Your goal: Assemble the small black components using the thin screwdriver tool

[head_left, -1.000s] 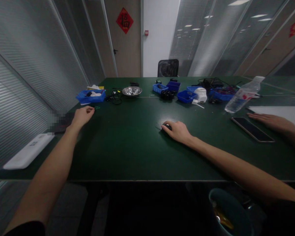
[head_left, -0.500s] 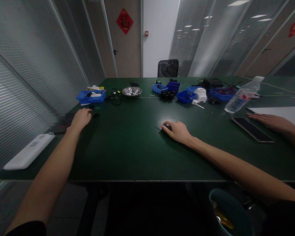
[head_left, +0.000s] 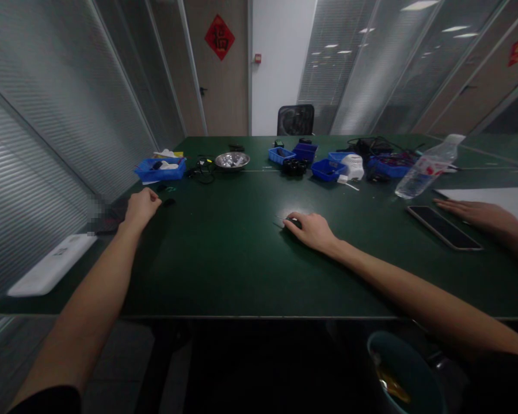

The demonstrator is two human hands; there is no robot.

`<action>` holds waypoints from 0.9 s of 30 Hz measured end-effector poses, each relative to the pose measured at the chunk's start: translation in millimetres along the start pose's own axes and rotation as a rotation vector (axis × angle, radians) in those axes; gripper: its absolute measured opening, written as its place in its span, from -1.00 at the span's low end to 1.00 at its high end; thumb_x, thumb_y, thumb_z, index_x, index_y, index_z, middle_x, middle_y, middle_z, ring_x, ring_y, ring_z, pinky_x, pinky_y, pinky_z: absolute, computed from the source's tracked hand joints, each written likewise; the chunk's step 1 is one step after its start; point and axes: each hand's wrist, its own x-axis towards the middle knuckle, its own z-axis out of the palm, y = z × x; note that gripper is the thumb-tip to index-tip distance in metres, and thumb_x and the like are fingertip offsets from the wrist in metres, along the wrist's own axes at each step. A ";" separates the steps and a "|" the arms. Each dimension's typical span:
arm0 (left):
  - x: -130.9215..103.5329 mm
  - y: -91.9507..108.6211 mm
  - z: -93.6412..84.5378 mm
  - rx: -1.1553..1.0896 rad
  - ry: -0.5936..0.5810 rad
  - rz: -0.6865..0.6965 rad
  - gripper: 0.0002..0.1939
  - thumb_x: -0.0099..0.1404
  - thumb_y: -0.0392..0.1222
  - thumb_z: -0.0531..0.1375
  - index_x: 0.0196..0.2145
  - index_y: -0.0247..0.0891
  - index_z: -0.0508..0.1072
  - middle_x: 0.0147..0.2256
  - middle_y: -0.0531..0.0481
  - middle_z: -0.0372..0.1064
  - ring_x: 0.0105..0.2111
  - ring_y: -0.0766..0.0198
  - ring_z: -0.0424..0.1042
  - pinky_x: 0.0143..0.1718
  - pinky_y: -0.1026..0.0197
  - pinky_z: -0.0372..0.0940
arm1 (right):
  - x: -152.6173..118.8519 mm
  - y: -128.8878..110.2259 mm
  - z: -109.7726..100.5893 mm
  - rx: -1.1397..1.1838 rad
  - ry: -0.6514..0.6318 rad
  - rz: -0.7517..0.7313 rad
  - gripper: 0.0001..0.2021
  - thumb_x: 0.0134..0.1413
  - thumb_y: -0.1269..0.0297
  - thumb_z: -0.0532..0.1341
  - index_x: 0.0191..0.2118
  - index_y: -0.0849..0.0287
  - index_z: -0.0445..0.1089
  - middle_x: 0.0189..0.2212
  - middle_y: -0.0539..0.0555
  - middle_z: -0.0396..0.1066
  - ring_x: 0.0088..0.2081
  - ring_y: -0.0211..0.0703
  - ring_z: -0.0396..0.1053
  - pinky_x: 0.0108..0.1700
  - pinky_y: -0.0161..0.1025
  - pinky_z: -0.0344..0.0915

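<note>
My left hand [head_left: 141, 206] hangs over the left side of the green table, its fingers drawn together in a pinch; whatever may be between them is hidden. Just right of its fingertips lies a small dark piece [head_left: 168, 202], with small dark and greenish bits [head_left: 166, 188] behind. At the middle of the table my right hand [head_left: 311, 230] is closed around a small dark tool [head_left: 293, 222] with thin, pale prongs pointing left. Its exact kind is too unclear to name, and the fingers cover most of it.
A blue tray [head_left: 160, 170], metal bowl [head_left: 232, 161], blue bins [head_left: 328, 170] and tilted water bottle [head_left: 429, 167] stand farther back. At right, another person's hand [head_left: 479, 215] rests by a phone [head_left: 444, 227]. A white box [head_left: 54, 264] lies left; a bin [head_left: 414, 368] stands below.
My left hand's fingertips have drawn in and curled closer together. My right hand keeps its grip in the same spot.
</note>
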 end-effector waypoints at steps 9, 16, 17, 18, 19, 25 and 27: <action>-0.3 12.8 -3.6 -0.096 0.037 0.015 -0.75 0.34 -0.12 0.31 -0.14 -0.33 0.65 -0.17 -0.16 0.63 -0.21 0.18 0.52 -0.08 0.21 0.35 | -0.3 -0.5 -0.3 -0.006 -0.001 -0.003 -0.46 0.50 -0.16 -0.01 0.16 0.09 0.53 -0.28 0.15 0.62 -0.27 -0.02 0.55 -0.22 -0.20 0.31; -2.3 15.6 1.4 -0.129 0.070 0.023 -0.72 0.35 -0.12 0.29 -0.10 -0.36 0.64 -0.17 -0.17 0.63 -0.21 0.18 0.54 -0.07 0.21 0.37 | -0.7 -1.3 -1.3 -0.009 -0.003 0.002 -0.46 0.50 -0.15 0.00 0.16 0.09 0.53 -0.29 0.15 0.62 -0.28 -0.03 0.54 -0.22 -0.20 0.32; -2.2 15.5 1.7 -0.139 0.064 0.029 -0.69 0.36 -0.14 0.28 -0.04 -0.37 0.63 -0.14 -0.17 0.63 -0.19 0.18 0.55 -0.06 0.22 0.38 | -0.6 -1.4 -1.1 -0.013 0.000 0.006 -0.46 0.50 -0.15 0.00 0.16 0.09 0.53 -0.30 0.15 0.61 -0.28 -0.02 0.54 -0.22 -0.20 0.32; -2.2 15.6 1.8 -0.146 0.059 0.033 -0.65 0.36 -0.15 0.27 0.02 -0.38 0.62 -0.12 -0.18 0.63 -0.17 0.17 0.56 -0.05 0.22 0.39 | -0.4 -1.3 -0.8 -0.015 0.001 0.009 -0.47 0.50 -0.15 0.00 0.16 0.08 0.53 -0.30 0.15 0.61 -0.28 -0.02 0.54 -0.22 -0.20 0.32; -2.3 16.0 1.6 -0.150 0.055 0.038 -0.63 0.36 -0.16 0.26 0.06 -0.37 0.61 -0.10 -0.19 0.63 -0.15 0.15 0.57 -0.02 0.20 0.39 | -0.2 -1.3 -0.5 -0.016 0.001 0.011 -0.47 0.50 -0.15 0.00 0.16 0.08 0.54 -0.31 0.14 0.61 -0.28 -0.02 0.54 -0.22 -0.20 0.32; -7.5 25.9 -2.3 -0.118 0.017 0.015 -0.67 0.34 -0.11 0.23 -0.02 -0.25 0.66 -0.12 -0.18 0.63 -0.06 -0.02 0.57 0.08 0.07 0.40 | 0.0 -1.0 0.9 -0.016 0.013 -0.006 -0.46 0.50 -0.17 -0.01 0.15 0.08 0.54 -0.26 0.15 0.63 -0.26 -0.01 0.55 -0.22 -0.19 0.31; -9.0 29.1 -1.8 -0.110 0.006 -0.002 -0.66 0.34 -0.10 0.22 -0.01 -0.24 0.65 -0.11 -0.16 0.63 -0.07 0.00 0.57 0.07 0.08 0.40 | -0.1 -1.4 0.7 -0.031 0.017 -0.005 -0.46 0.50 -0.16 -0.01 0.15 0.08 0.54 -0.26 0.16 0.63 -0.25 0.00 0.55 -0.22 -0.19 0.31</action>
